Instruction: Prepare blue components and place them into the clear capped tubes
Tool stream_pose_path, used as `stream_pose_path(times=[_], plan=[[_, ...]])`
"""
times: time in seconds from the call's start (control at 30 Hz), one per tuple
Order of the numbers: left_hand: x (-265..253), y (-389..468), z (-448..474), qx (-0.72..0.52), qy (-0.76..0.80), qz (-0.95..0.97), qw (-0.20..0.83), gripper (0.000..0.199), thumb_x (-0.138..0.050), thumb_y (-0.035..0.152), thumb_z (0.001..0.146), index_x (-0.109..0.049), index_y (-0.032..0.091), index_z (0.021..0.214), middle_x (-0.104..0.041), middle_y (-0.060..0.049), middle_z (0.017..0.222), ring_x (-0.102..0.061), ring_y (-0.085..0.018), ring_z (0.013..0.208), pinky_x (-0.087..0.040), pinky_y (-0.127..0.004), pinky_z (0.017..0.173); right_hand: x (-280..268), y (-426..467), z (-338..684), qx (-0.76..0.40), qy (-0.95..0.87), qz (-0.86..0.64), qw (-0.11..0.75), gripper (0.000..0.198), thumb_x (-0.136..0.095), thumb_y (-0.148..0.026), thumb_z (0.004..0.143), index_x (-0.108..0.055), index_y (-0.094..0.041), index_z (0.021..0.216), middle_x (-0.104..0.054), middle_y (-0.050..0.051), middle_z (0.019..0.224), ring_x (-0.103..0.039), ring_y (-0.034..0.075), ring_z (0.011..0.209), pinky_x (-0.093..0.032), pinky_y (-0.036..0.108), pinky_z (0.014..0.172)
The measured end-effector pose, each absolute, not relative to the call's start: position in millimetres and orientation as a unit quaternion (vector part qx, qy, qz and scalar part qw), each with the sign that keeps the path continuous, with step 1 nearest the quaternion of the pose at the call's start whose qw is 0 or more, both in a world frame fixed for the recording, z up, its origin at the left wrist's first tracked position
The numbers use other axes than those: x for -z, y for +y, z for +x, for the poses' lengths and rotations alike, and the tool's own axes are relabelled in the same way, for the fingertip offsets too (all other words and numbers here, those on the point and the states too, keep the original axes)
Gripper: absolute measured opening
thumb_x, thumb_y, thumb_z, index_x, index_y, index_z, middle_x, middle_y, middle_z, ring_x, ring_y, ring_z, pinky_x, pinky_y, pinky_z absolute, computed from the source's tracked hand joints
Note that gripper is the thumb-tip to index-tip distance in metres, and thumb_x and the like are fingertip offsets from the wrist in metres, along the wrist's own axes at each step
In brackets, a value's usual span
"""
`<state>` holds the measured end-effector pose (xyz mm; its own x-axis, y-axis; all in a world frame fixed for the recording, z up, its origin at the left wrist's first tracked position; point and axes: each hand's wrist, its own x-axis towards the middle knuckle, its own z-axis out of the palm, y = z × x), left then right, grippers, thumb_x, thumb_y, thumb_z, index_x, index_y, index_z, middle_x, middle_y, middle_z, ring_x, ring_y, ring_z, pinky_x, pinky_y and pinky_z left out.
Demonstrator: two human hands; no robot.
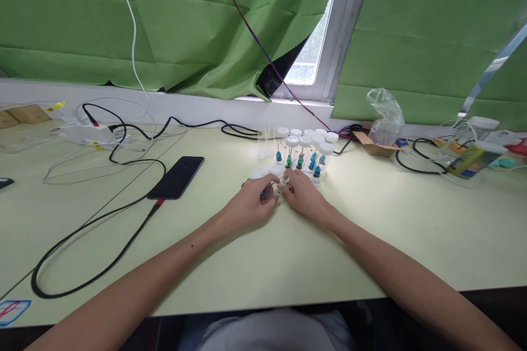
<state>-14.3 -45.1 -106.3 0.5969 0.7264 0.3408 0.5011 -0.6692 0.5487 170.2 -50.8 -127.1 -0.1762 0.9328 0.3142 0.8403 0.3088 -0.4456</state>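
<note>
My left hand (256, 197) is closed around a clear plastic vial (267, 194) lying on its side, with something small and blue inside. My right hand (302, 192) pinches a small clear piece (284, 180) close to the vial's mouth; its exact kind is hard to make out. Thin wire-like bits show between the fingertips. Just beyond the hands stands a group of clear vials (300, 162) with white caps (292, 141), each with a blue or green part inside. Two uncapped clear tubes (262, 142) stand upright at the group's left.
A black phone (176, 177) on a charging cable (127, 249) lies to the left. Behind it are a white power strip (88, 131) and tangled cords. On the right stand a cardboard box (374, 145) with a plastic bag (387, 118) and a labelled container (473, 160).
</note>
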Motion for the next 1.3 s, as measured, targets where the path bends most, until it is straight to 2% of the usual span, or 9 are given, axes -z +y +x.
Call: stream_pose_path(times=[0.3, 0.5, 1.3], plan=[[107.0, -45.1, -14.3, -0.281, 0.352, 0.870, 0.199, 0.025, -0.052, 0.025, 0.084, -0.059, 0.022, 0.107, -0.054, 0.005, 0.066, -0.046, -0.012, 0.059, -0.036, -0.025, 0.061, 127.6, -52.6, 169.4, -0.053, -0.748, -0.616, 0.241, 0.020, -0.050, -0.029, 0.094, -0.051, -0.016, 0.109, -0.046, 0.012, 0.112, -0.056, 0.019, 0.077, -0.042, 0.030, 0.066], [106.1, -45.8, -14.2, -0.277, 0.351, 0.871, 0.201, 0.025, -0.052, 0.024, 0.084, -0.058, 0.021, 0.108, -0.056, 0.004, 0.067, -0.048, -0.012, 0.060, -0.037, -0.025, 0.063, 131.5, -49.3, 170.1, -0.047, -0.760, -0.612, 0.216, 0.013, -0.046, -0.021, 0.093, -0.052, -0.015, 0.104, -0.051, 0.012, 0.104, -0.055, 0.023, 0.090, -0.042, 0.031, 0.069], [106.6, -45.5, -14.4, -0.268, 0.351, 0.873, 0.207, 0.028, -0.052, 0.027, 0.083, -0.058, 0.021, 0.110, -0.056, 0.003, 0.069, -0.049, -0.013, 0.061, -0.038, -0.025, 0.061, 135.0, -47.1, 173.1, -0.057, -0.768, -0.589, 0.247, 0.014, -0.046, -0.016, 0.091, -0.053, -0.017, 0.103, -0.050, 0.010, 0.102, -0.054, 0.023, 0.092, -0.043, 0.032, 0.074]])
